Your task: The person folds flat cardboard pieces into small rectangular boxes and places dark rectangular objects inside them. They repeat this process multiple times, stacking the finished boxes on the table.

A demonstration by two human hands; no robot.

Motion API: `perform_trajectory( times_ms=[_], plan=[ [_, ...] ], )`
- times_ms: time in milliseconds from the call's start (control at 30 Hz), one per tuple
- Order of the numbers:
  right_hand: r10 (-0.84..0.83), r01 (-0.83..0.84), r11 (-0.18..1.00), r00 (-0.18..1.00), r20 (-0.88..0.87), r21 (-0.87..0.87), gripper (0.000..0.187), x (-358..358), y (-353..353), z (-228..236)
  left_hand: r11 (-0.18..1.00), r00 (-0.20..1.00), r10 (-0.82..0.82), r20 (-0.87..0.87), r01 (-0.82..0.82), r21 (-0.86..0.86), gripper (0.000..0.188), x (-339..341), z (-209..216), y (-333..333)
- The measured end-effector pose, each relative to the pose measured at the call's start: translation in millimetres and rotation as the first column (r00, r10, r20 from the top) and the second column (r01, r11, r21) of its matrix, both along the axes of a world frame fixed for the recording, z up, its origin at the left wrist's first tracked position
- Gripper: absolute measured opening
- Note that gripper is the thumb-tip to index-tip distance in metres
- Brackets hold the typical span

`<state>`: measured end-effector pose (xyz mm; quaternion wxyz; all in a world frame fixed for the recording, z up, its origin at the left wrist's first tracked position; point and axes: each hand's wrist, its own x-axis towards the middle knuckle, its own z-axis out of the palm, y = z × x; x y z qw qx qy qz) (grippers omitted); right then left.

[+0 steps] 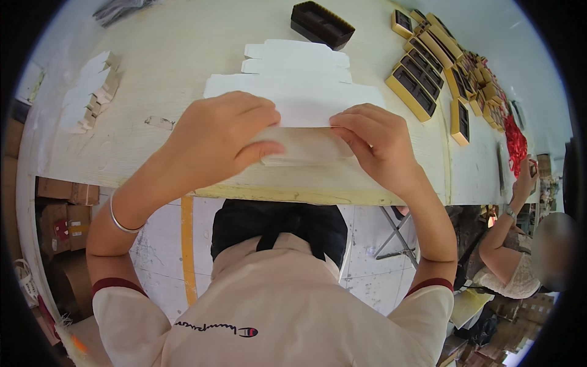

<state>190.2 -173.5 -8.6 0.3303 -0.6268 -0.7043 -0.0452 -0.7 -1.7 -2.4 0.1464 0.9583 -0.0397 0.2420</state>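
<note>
A flat white cardboard box blank (296, 92) lies on the table in front of me, its tabbed end pointing away. Its near panel is bent up along a crease, and a paler panel shows below that edge. My left hand (229, 137) curls over the left part of the crease, fingers on top and the slightly blurred thumb lower down, apart from them. At the right end of the edge, my right hand (379, 140) pinches the cardboard between thumb and fingers.
Beyond the blank stands a dark brown tray-like box (322, 24). Several gold boxes with black inserts (413, 92) spread over the right side, near a red bundle (515, 140). Folded white cartons (92, 95) sit at left. Another person's arm (504, 229) reaches in at far right.
</note>
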Motion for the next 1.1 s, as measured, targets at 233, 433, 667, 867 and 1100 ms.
perform_trajectory(
  times_ms=[233,433,667,867,1100],
  plan=[
    [0.02,-0.002,0.996,0.977,-0.212,0.086,0.011,0,-4,23,0.976,1.0,0.013,0.002,-0.012,-0.216,0.015,4,16,-3],
    [-0.19,0.15,0.963,0.967,-0.171,-0.222,0.017,-2,1,-15,0.854,0.899,0.107,-0.425,-0.302,-0.423,0.021,21,-4,-11],
    [0.063,-0.051,0.995,0.988,0.141,-0.083,0.026,8,-5,-23,1.0,0.999,-0.005,-0.032,0.005,0.023,0.02,20,-31,3],
    [0.128,-0.097,0.99,0.924,0.359,-0.102,0.03,11,-1,-18,0.994,0.983,-0.063,-0.174,0.076,0.073,0.018,19,-19,3],
    [0.088,-0.051,0.988,0.964,0.251,-0.147,0.015,10,12,-8,0.999,0.96,-0.04,-0.278,0.044,0.008,0.012,28,-12,9]
  ],
)
